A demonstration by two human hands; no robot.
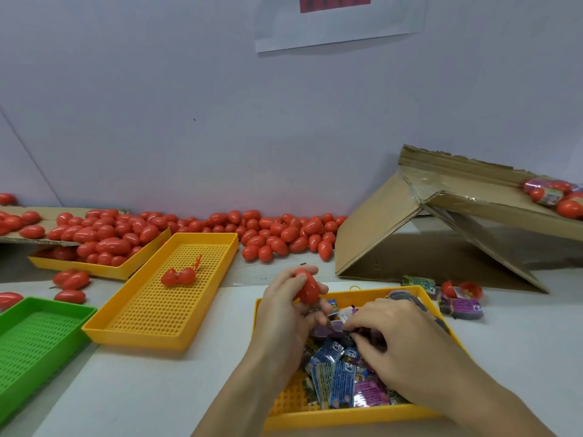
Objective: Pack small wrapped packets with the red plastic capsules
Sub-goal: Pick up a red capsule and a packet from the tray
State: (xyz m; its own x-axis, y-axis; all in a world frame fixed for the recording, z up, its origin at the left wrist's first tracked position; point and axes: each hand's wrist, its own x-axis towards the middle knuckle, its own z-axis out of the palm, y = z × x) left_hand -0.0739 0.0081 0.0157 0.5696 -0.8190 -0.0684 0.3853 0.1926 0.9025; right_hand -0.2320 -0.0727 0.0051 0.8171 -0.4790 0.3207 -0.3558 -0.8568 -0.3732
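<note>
My left hand [285, 305] grips a red plastic capsule [307, 288] above the far left corner of a yellow tray [340, 417]. That tray holds several small wrapped packets [339, 378], blue and purple. My right hand [389, 339] reaches into the tray and pinches a packet [339, 326] at its fingertips, just right of the left hand. A big heap of red capsules [280, 234] lies along the wall behind.
An opened red capsule [178, 276] lies in a second yellow tray [164, 294]. A green tray [34, 342] sits at the left. A third yellow tray [94, 269] holds more capsules. A cardboard ramp [441, 222] rises at the right; loose packets [460, 307] and an open capsule [462, 290] lie below it.
</note>
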